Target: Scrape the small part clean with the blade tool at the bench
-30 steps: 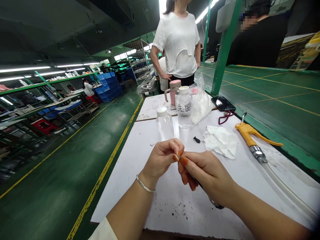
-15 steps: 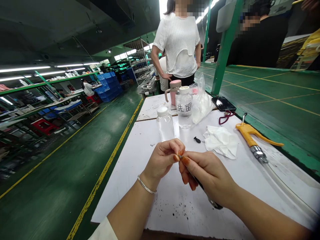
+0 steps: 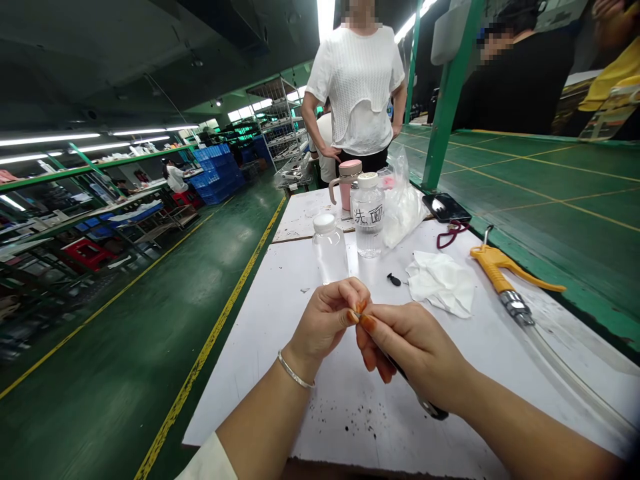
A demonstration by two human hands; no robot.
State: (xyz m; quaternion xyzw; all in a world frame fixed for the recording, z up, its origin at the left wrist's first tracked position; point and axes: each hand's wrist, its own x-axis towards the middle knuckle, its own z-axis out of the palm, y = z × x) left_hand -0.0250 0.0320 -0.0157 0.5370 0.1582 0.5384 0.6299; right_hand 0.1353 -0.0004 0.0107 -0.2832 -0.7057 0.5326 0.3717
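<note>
Above the white tabletop (image 3: pixel 260 347) my two hands meet at the fingertips. My left hand (image 3: pixel 333 310), with a silvery bangle at its wrist, pinches thumb against forefinger; whatever sits in that pinch is too small to make out. My right hand (image 3: pixel 417 347) is closed around a slim dark-handled tool (image 3: pixel 431 408), whose rear end sticks out below the palm. The tool's tip points up-left toward the left fingertips and is mostly hidden. Beyond the hands lies a small black piece (image 3: pixel 394 280) beside a crumpled white cloth (image 3: pixel 443 283). Dark crumbs (image 3: pixel 347 428) are scattered below the hands.
Two clear bottles, one plain (image 3: pixel 329 250) and one with writing (image 3: pixel 369 223), stand ahead near a pink mug (image 3: pixel 346 187) and a plastic bag (image 3: pixel 403 210). Rightward lie a yellow air gun (image 3: pixel 500 270) with a hose and a phone (image 3: pixel 447 207). A person (image 3: pixel 357 93) stands beyond.
Both hands keep nearly the same pose; the right fingertips have shifted very slightly left. The standing person's upper body has moved a little.
</note>
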